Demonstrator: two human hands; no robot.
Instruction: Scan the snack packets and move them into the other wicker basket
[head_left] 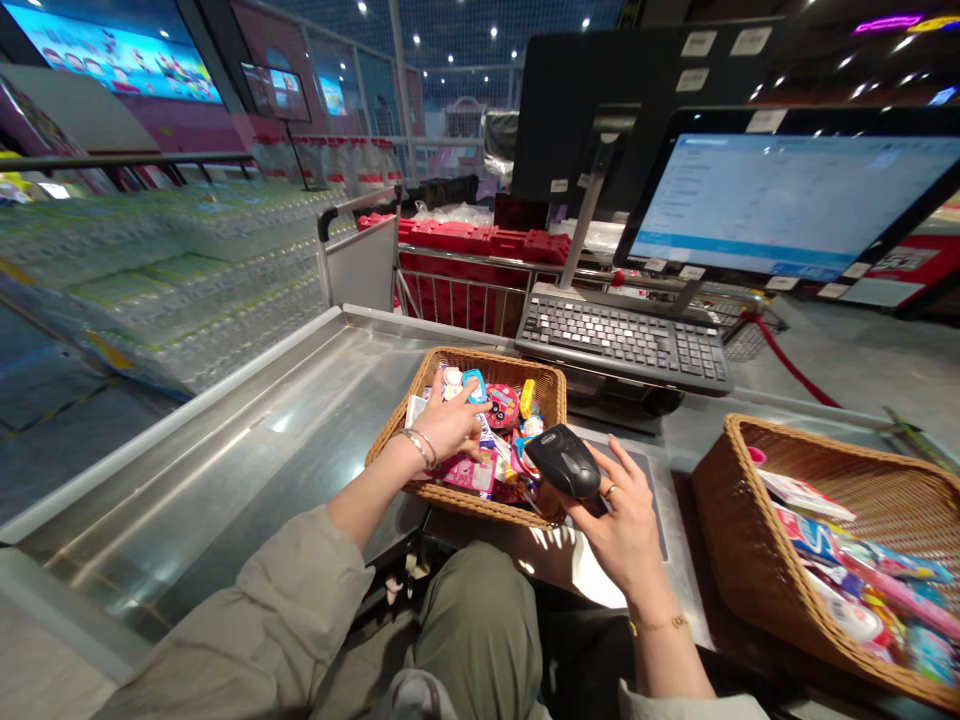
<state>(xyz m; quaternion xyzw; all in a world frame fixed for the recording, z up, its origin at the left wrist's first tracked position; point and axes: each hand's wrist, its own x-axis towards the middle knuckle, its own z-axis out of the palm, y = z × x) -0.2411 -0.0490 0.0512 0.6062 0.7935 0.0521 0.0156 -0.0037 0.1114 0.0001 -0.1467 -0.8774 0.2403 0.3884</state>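
My left hand (448, 420) reaches into a wicker basket (551, 385) full of small colourful packets, its fingers closed round one of the small items (474, 385) near the basket's back. My right hand (622, 515) holds a black handheld barcode scanner (568, 460) just in front of the basket's near right corner, with its head towards the basket. Both forearms stretch out from my lap over the steel checkout counter (300, 420).
A second wicker basket (739, 510) with packets stands at the right. Behind are a keyboard (626, 340), a lit touch screen (787, 200) and a dark monitor back (585, 110). Stacks of bottled water (165, 270) lie left, red carts behind the counter.
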